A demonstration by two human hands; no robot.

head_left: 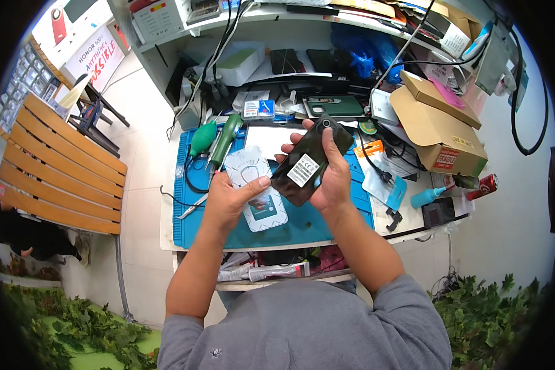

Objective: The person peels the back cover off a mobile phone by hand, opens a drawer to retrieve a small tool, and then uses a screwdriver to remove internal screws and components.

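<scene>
My right hand [332,179] grips a dark glossy smartphone [311,145], its back with a white label facing up and its camera at the upper end. The thumb lies along the phone's right side and the fingertips show past its left edge. My left hand [228,200] is closed on a flat white patterned packet [270,216] with a dark teal picture low on its face. The left thumb reaches across the packet to the phone's lower left edge; whether it touches the phone I cannot tell. Both things are above a blue work mat [320,223].
A green air blower bulb [202,138], a green handheld tool [227,139] and tweezers [193,206] lie at the mat's left. An open cardboard box [431,132], a light-blue bottle [427,196] and a red can [482,187] stand right. Cables hang from the shelf.
</scene>
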